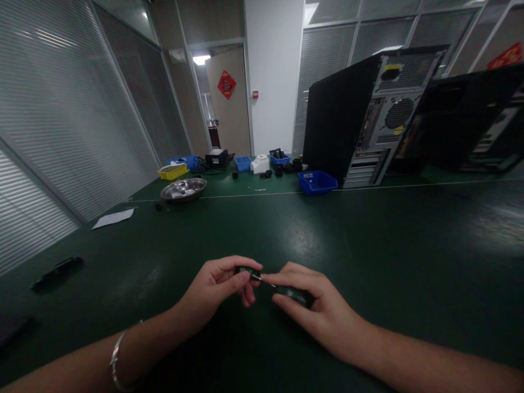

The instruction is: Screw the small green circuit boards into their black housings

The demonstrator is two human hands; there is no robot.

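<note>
Between the thumb and fingers of my left hand (pixel 219 284) is a small green circuit board (pixel 246 271). My right hand (pixel 313 300) is closed around the dark handle of a screwdriver (pixel 291 295). Its thin metal shaft points left, and the tip meets the right end of the board or lies just in front of it. Both hands are above the green tabletop (pixel 245 229), near its front. The exact spot where the tip touches is too small to make out.
A metal bowl (pixel 183 189), a yellow tray (pixel 172 172) and a blue bin (pixel 317 183) stand farther back. Black computer cases (pixel 344 114) rise at the back right. A dark object (pixel 58 273) and white paper (pixel 113 218) lie at left.
</note>
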